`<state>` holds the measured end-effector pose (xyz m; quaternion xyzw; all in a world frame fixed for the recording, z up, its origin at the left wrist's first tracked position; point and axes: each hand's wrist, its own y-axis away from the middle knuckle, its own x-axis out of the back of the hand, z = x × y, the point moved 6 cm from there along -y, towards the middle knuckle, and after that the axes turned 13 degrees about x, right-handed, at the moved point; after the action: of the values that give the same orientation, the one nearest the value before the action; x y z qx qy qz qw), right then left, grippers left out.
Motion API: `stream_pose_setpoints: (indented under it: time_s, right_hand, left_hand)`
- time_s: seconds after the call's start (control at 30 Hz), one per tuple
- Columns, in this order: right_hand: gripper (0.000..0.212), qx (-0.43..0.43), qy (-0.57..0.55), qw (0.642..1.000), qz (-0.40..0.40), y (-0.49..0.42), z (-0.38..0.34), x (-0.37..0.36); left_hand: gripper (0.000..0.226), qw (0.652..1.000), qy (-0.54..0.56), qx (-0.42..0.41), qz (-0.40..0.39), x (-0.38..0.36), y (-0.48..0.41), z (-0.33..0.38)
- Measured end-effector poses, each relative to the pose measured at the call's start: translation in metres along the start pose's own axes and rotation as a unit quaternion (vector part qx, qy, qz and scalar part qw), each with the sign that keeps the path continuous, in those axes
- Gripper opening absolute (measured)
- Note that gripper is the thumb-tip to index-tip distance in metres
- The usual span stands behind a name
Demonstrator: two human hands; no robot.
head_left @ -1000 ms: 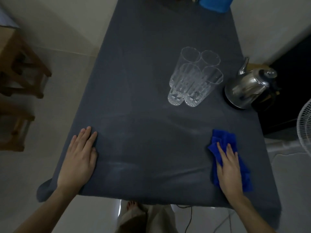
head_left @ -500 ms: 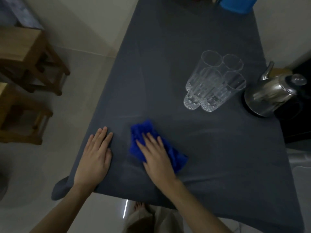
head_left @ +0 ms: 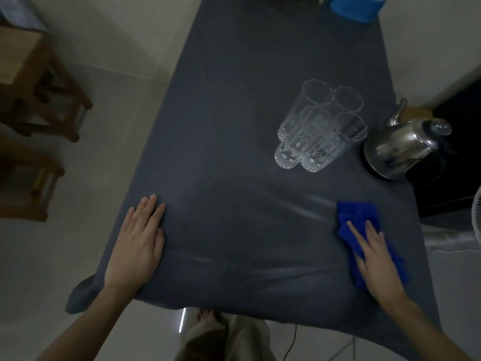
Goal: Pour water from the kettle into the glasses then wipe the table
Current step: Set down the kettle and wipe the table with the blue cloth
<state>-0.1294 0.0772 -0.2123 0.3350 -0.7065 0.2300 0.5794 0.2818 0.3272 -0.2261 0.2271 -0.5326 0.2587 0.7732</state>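
Blue cloth [head_left: 364, 212]: crumpled, lying on table [head_left: 247, 74] near front-right edge, under R hand [head_left: 374, 254]; in front of kettle [head_left: 406, 147], well apart from it.
R hand: fingers straight, slightly spread, palm pressing cloth down; no pinch.
L hand [head_left: 138, 243]: flat, fingers close together, pressed on table near front-left corner; holds nothing, prob. bracing the cover.
Table: dark grey cover hanging over front edge; pale damp streaks [head_left: 307, 204] betw. the two hands.
Glasses [head_left: 320, 126]: four, clear, upright, clustered & touching, right of centre; water level can't be told in this light.
Kettle: steel, upright, just right of glasses, near right edge, spout pointing away.
Change: half a sec ago cloth & R hand were mid-left, just beside L hand; now back at far right, same spot as a sec ago, i.e. one sweep across & back. L hand hasn't shifted on the table.
Meaning: pouring looks over, wipe step under way; front strip passed twice.
Left to do: prob. the strip nearer glasses & the far half; no streaks visible there.
Risk: wiping farther up brings cloth near glasses & kettle, a knock could tip them; loose cover may drag.
Other: blue container [head_left: 356, 6] at far end; wooden stools [head_left: 39, 82] on floor at left; fan [head_left: 477, 212] edge at right.
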Motion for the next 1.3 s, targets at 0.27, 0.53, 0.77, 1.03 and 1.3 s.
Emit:
stream_pose_setpoints:
  time_s: [0.27,0.53,0.77,1.03,1.3]
  right_hand:
    - [0.072,0.054,-0.048,0.995,0.063,-0.067,-0.076,-0.019]
    - [0.06,0.234,-0.053,0.97,0.022,-0.148,-0.248,-0.058]
    - [0.07,0.376,-0.083,0.921,-0.062,-0.095,-0.284,-0.064]
    - [0.092,0.339,-0.025,0.931,-0.131,-0.029,-0.142,-0.03]
    - [0.079,0.159,-0.116,0.98,-0.008,-0.047,-0.169,-0.039]
  left_hand:
    - [0.05,1.0,-0.008,-0.002,0.014,0.001,0.0,0.001]
    - [0.05,1.0,-0.011,-0.008,0.01,0.002,0.0,0.001]
    - [0.053,1.0,-0.01,-0.008,0.003,0.001,-0.001,-0.001]
    - [0.051,1.0,0.0,0.0,0.013,0.003,0.0,0.001]
    - [0.048,1.0,-0.008,-0.002,0.021,0.003,0.001,0.001]
